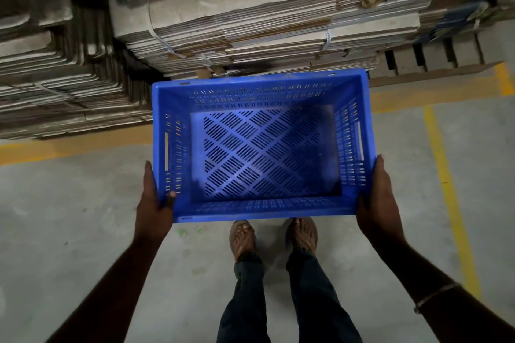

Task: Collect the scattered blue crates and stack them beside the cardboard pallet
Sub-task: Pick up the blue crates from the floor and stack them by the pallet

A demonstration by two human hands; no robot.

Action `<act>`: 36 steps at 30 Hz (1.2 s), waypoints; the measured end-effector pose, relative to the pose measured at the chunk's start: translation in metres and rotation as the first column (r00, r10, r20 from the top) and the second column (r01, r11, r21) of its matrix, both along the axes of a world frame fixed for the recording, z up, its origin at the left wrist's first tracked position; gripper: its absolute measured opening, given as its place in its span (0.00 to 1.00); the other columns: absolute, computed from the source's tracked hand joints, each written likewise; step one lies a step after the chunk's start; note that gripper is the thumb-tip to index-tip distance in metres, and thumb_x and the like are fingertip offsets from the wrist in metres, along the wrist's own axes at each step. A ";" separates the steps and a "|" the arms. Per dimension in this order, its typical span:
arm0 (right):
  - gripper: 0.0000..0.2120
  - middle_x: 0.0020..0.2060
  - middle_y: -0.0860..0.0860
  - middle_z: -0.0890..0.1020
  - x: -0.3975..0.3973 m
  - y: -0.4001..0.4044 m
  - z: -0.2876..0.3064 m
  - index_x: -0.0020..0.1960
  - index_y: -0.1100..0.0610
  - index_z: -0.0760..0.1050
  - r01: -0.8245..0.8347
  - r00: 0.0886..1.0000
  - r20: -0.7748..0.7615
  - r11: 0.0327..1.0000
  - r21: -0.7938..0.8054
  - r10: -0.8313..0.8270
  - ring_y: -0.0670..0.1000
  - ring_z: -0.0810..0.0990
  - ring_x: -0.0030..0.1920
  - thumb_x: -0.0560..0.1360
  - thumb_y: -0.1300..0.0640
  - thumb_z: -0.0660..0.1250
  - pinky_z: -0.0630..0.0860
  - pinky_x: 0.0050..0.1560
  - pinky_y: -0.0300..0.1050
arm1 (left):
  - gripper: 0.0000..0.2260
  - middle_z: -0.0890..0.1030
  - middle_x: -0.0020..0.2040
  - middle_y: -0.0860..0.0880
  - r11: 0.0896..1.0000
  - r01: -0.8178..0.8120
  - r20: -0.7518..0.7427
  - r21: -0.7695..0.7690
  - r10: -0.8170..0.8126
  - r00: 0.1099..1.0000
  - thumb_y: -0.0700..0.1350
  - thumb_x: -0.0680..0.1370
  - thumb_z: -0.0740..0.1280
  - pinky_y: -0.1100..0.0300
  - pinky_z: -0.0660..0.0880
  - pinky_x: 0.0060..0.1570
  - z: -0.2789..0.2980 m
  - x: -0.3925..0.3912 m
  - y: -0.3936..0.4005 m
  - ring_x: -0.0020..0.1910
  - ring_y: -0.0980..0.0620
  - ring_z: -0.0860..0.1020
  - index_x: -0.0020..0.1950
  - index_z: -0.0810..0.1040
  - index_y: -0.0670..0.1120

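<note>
Both hands, left hand (156,203) and right hand (376,198), grip blue crate (262,147) sides.

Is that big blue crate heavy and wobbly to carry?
Probably not heavy: the blue crate is empty, full of slots, and the left hand and right hand hold it up just by its near corners. It likely stays stiff, since its rim looks straight with no sag. The smooth plastic might slip a little.
</note>
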State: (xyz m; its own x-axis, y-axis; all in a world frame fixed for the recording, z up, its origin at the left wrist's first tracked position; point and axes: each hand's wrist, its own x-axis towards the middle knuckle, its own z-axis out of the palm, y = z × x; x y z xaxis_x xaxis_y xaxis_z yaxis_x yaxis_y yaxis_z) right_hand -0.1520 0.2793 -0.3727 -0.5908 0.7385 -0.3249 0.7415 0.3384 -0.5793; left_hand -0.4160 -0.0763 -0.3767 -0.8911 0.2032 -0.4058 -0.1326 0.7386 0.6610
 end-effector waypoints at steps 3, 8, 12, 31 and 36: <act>0.45 0.77 0.53 0.59 -0.005 0.008 -0.004 0.81 0.51 0.42 -0.056 0.998 -0.022 0.998 0.042 0.056 0.61 0.68 0.70 0.72 0.71 0.60 0.75 0.56 0.54 | 0.39 0.75 0.71 0.47 0.993 0.041 -0.103 -0.112 -0.052 0.993 0.34 0.78 0.64 0.46 0.74 0.58 0.003 -0.001 0.007 0.63 0.34 0.77 0.82 0.49 0.58; 0.46 0.74 0.53 0.63 -0.009 0.010 -0.003 0.81 0.50 0.40 -0.071 0.997 -0.019 0.996 0.046 0.072 0.62 0.74 0.58 0.72 0.71 0.60 0.72 0.42 0.49 | 0.38 0.79 0.66 0.43 0.986 0.001 -0.097 -0.169 -0.018 0.995 0.37 0.79 0.64 0.43 0.75 0.57 0.010 -0.004 0.018 0.60 0.32 0.78 0.80 0.50 0.63; 0.44 0.72 0.54 0.64 -0.003 0.004 -0.001 0.81 0.51 0.39 -0.084 0.996 -0.006 0.995 0.056 0.084 0.60 0.74 0.56 0.75 0.71 0.59 0.69 0.42 0.46 | 0.38 0.79 0.66 0.43 0.988 0.013 -0.096 -0.151 -0.027 0.995 0.38 0.79 0.64 0.43 0.75 0.56 0.010 -0.001 0.014 0.60 0.32 0.79 0.80 0.50 0.63; 0.47 0.70 0.56 0.65 -0.011 0.017 -0.006 0.81 0.50 0.38 -0.117 0.993 0.014 0.992 0.040 0.116 0.61 0.75 0.49 0.72 0.71 0.60 0.68 0.38 0.47 | 0.37 0.77 0.65 0.54 0.993 0.028 -0.053 -0.111 -0.034 0.998 0.37 0.79 0.65 0.46 0.74 0.59 0.005 -0.006 0.015 0.62 0.36 0.78 0.80 0.52 0.62; 0.46 0.69 0.55 0.66 -0.008 0.014 -0.006 0.81 0.49 0.37 -0.111 0.994 0.002 0.993 0.035 0.111 0.58 0.74 0.48 0.73 0.71 0.60 0.69 0.37 0.48 | 0.38 0.77 0.68 0.50 0.991 0.028 -0.055 -0.132 -0.035 0.998 0.37 0.78 0.65 0.45 0.74 0.60 0.004 -0.009 0.013 0.62 0.35 0.78 0.79 0.52 0.64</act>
